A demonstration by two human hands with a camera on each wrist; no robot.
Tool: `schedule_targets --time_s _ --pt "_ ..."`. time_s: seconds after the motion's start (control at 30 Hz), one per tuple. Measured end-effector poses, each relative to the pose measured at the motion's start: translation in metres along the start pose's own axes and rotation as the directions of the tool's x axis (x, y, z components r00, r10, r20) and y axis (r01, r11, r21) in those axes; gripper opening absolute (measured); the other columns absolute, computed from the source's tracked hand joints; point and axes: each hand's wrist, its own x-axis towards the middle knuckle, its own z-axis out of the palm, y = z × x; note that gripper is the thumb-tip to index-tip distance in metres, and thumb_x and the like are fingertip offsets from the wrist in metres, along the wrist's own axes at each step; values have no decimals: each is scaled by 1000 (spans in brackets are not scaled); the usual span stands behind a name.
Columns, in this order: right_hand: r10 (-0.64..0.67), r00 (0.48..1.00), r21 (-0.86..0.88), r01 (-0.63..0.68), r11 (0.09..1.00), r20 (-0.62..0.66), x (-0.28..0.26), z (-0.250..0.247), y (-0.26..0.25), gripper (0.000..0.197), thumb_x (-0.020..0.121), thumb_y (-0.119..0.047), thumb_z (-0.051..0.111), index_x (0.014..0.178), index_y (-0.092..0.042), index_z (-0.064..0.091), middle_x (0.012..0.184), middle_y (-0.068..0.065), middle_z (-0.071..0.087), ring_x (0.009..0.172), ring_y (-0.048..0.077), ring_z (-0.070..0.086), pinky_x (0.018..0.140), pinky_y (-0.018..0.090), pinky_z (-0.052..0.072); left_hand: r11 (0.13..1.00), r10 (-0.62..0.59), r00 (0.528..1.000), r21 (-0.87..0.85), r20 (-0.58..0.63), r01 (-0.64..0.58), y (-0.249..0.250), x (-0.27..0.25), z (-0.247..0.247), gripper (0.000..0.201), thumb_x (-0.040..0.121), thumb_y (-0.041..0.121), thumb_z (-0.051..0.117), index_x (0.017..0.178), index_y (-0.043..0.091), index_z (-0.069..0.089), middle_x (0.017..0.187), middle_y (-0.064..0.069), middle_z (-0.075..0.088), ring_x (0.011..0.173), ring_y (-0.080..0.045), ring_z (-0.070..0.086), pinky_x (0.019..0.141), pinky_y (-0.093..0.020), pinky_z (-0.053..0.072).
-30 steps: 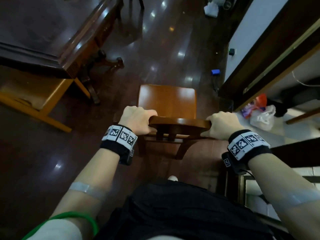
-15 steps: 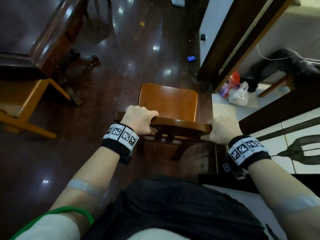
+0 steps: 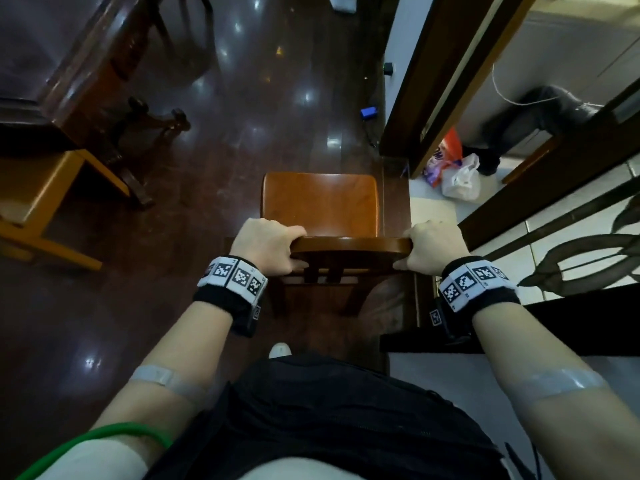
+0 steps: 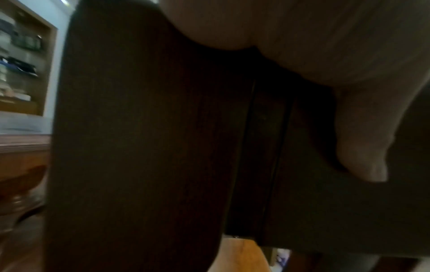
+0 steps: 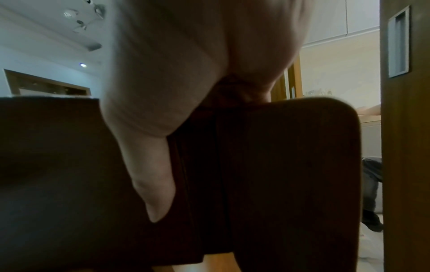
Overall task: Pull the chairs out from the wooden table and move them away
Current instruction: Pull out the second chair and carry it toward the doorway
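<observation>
A brown wooden chair [image 3: 320,206] stands on the dark floor in front of me, its seat facing away. My left hand [image 3: 268,245] grips the left end of its top rail [image 3: 349,245], and my right hand [image 3: 433,247] grips the right end. In the left wrist view the left hand's thumb [image 4: 363,143] lies across the dark chair back [image 4: 144,147]. The right wrist view shows the right thumb [image 5: 151,174] on the chair back [image 5: 279,165]. The dark wooden table [image 3: 62,64] is at the upper left, apart from this chair. A lighter chair [image 3: 45,188] sits tucked under it.
A dark door frame [image 3: 436,74] and sliding door track stand just right of the chair. Plastic bags [image 3: 457,174] lie on the tiled floor beyond it. A small blue object [image 3: 367,112] and cables lie by the wall. Open dark floor stretches ahead and to the left.
Both hands kept their grip while the chair moved right, away from the table and up to the door frame. The table and tucked chair shifted left in view.
</observation>
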Motion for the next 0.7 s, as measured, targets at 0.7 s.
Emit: schedule_targets --time_s 0.7 --pt "27 999 116 -22 993 -44 -88 57 -7 39 73 -56 67 92 -23 67 75 -3 54 80 25 62 62 30 41 992 -121 991 42 64 118 36 -45 -9 40 67 64 69 84 28 66 69 5 58 78 -26 63 72 -31 45"
